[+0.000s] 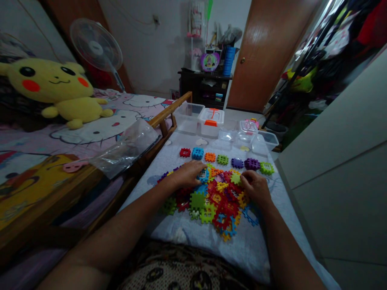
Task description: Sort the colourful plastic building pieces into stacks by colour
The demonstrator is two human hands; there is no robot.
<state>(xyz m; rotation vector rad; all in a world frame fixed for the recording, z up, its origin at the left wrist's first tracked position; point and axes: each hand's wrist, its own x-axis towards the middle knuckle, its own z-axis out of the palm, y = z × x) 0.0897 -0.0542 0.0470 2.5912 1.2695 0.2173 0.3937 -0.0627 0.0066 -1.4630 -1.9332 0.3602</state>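
A heap of colourful interlocking plastic tiles (216, 201) lies on a pale cloth (193, 229) in front of me. Behind it stands a row of single tiles: red (185, 152), blue (197, 153), orange (209, 157), green (222, 159), two purple ones (244, 163) and light green (266, 168). My left hand (189, 174) rests palm down on the heap's far left, its fingertips on a light blue tile (203, 175). My right hand (256, 186) is curled at the heap's right side, pinching a small green tile (236, 178).
Clear plastic boxes (188, 117), one with an orange handle (211, 121), and small open tubs (266, 141) stand beyond the row. A bed with a yellow plush toy (57, 90) and a clear plastic bag (130, 147) runs along the left. A pale wall panel (338, 161) is on the right.
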